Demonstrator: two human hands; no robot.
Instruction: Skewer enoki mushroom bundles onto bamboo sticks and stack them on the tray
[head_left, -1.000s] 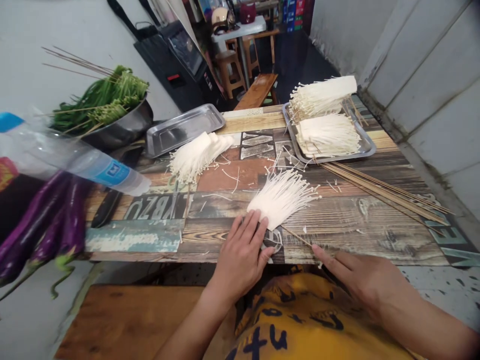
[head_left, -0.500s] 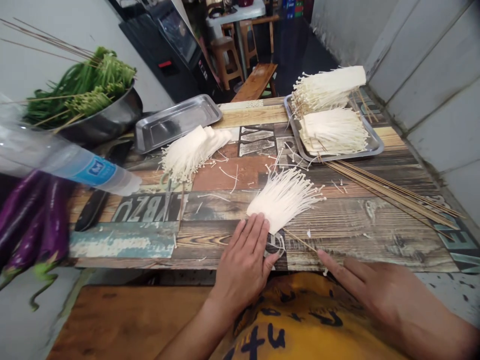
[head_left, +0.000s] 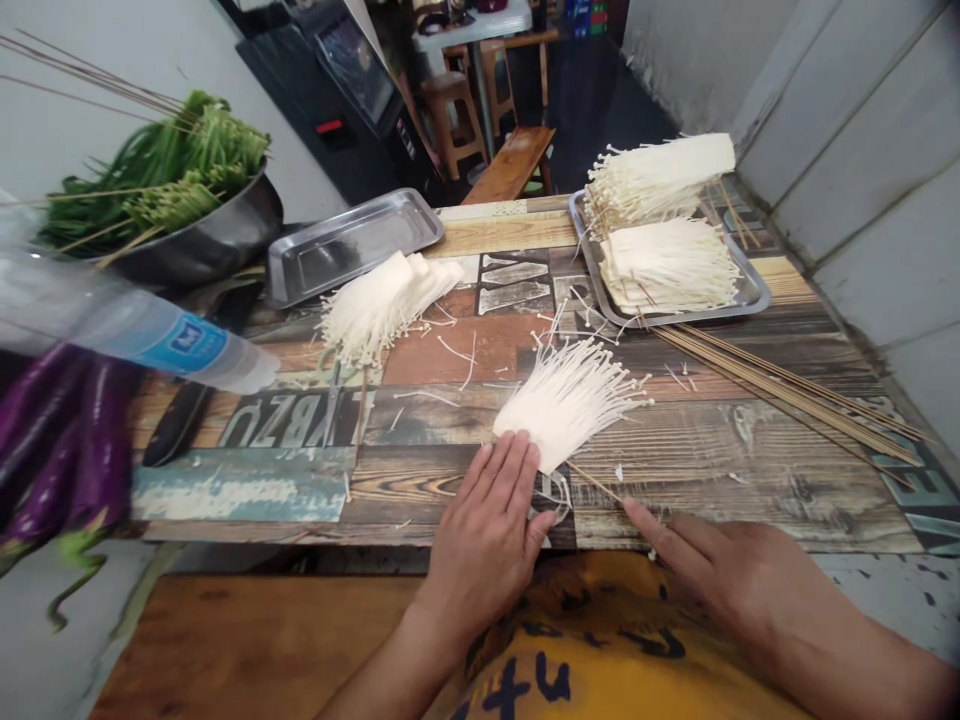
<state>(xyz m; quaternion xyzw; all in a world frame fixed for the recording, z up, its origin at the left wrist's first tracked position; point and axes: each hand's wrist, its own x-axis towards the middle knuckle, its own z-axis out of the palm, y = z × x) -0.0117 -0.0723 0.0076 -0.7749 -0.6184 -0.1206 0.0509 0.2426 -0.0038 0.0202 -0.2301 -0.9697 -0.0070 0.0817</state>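
Observation:
A flat, fanned bunch of enoki mushrooms (head_left: 574, 395) lies on the patterned table (head_left: 450, 475) in front of me. My left hand (head_left: 487, 510) rests flat with its fingers stretched out, fingertips on the base of the bunch. From the lower edge of the mushrooms a thin bamboo skewer (head_left: 595, 480) sticks out toward me. My right hand (head_left: 727, 570) is closed on the skewer's near end, index finger along it; the thumb is hidden. Further left sits another pile of enoki (head_left: 390, 305) with loose stems around it.
On the right, a metal tray (head_left: 754, 295) holds skewered enoki, with several loose skewers (head_left: 787, 390) beside it. Leftward are another metal tray (head_left: 356, 245), a bowl (head_left: 225, 235) of skewered greens, a plastic bottle (head_left: 187, 345), a black-handled knife (head_left: 176, 425) and purple eggplants (head_left: 97, 440).
My right hand has moved slightly left, toward the mushrooms, and less of the skewer shows between its fingertips and the bunch. My left hand stays in place on the mushrooms.

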